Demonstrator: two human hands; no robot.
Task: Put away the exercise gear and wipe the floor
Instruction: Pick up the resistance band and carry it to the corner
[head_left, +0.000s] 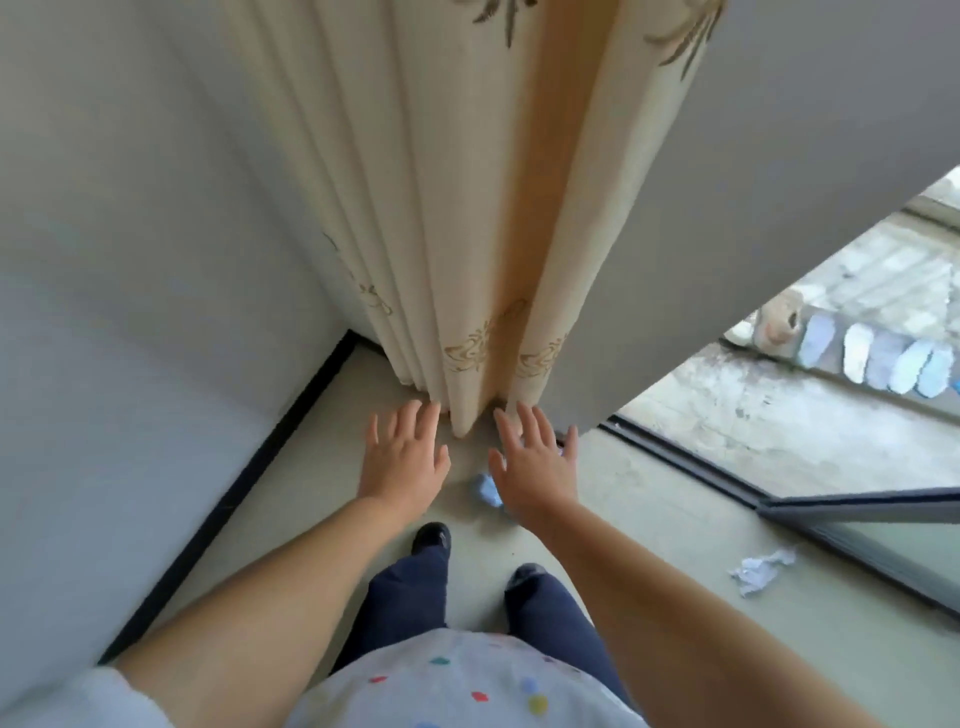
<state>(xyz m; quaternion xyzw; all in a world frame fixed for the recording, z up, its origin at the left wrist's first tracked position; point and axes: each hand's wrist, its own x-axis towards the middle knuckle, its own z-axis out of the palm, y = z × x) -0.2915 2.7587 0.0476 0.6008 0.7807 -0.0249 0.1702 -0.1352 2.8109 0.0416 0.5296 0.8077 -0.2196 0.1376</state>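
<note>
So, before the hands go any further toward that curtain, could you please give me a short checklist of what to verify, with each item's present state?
1. Left hand free: ok, fingers spread, holding nothing.
2. Right hand free: ok, open, nothing gripped.
3. Curtain within reach: ok, both hands sit near its lower hem; contact cannot tell.
4. Exercise gear located: not ok, none visible in this view.
5. Floor litter spotted: ok, crumpled paper lies by the sliding door track; a bluish scrap lies partly hidden by the right hand.
6. Wiping cloth at hand: not ok, none visible.
</note>
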